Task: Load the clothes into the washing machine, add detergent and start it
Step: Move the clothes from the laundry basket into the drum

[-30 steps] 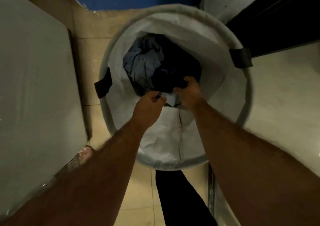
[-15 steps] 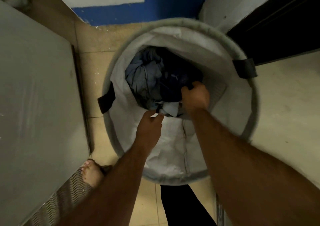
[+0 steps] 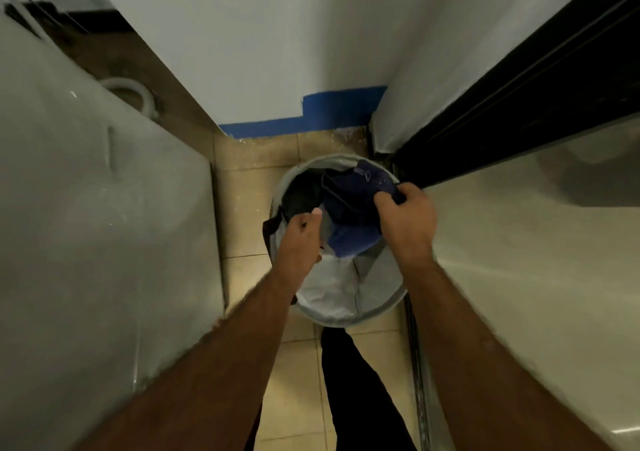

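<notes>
A round white laundry basket [image 3: 346, 308] stands on the tiled floor below me. Above its mouth hangs a dark blue garment [image 3: 349, 208] with a small white logo. My right hand [image 3: 405, 222] grips its right edge with curled fingers. My left hand [image 3: 299, 239] pinches a pale grey and white piece of cloth [image 3: 325, 227] at the garment's left side. More dark clothing [image 3: 301, 196] lies deeper in the basket, mostly hidden. The grey top of the washing machine [image 3: 86, 225] fills the left side of the view.
A white wall with a blue painted base [image 3: 329, 111] closes the narrow gap ahead. A dark doorway frame [image 3: 519, 97] and a pale wall surface [image 3: 536, 260] stand on the right. A white hose [image 3: 135, 94] curls behind the machine. My dark trouser leg [image 3: 353, 391] is below the basket.
Both hands have risen out of the basket, lifting the dark blue garment with them. The view has pulled back and up, so the basket looks smaller and lower.
</notes>
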### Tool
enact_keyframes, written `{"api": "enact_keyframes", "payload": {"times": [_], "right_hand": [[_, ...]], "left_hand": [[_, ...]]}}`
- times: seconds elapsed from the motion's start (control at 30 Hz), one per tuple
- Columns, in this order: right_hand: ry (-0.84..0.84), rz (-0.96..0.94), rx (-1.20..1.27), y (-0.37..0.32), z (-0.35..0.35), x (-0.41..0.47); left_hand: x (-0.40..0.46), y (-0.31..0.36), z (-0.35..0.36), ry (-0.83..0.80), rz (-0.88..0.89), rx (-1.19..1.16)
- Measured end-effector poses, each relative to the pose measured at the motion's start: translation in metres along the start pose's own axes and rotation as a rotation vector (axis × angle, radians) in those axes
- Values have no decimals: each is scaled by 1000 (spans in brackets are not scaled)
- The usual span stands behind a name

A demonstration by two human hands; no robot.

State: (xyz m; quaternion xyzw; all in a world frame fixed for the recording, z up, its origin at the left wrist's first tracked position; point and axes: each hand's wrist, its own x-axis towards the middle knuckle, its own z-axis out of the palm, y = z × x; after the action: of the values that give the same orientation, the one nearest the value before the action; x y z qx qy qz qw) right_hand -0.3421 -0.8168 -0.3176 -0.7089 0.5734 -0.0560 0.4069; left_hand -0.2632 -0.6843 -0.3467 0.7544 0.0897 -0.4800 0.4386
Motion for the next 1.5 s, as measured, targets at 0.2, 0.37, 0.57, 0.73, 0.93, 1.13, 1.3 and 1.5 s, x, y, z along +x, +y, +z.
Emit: {"api": "enact_keyframes", "payload": {"times": [0.2, 0.37, 0.57, 0.73, 0.93, 1.13, 1.3, 1.5], "right_hand": [[71, -38, 269, -93, -69, -61], [114, -98, 345, -171, -134, -121], [314, -247, 438, -244, -218, -206], [471, -334, 318, -249, -219, -243], [247, -366, 69, -240, -198, -243], [8, -402, 136, -260, -224, -243], [-266, -295, 528, -300, -265, -250], [-231, -237, 825, -329, -330, -236]], "left_hand": [[-89, 41, -54, -21, 39, -49], [-166, 88, -88, -64, 64, -117], [-238, 134, -118, -170, 142, -121], [-268, 149, -141, -151, 183, -121], [-283, 157, -146, -80, 203, -106], [-312, 150, -129, -103, 383, 108], [-312, 167, -96, -27, 728, 256], [-352, 214, -69, 0, 699, 75]]}}
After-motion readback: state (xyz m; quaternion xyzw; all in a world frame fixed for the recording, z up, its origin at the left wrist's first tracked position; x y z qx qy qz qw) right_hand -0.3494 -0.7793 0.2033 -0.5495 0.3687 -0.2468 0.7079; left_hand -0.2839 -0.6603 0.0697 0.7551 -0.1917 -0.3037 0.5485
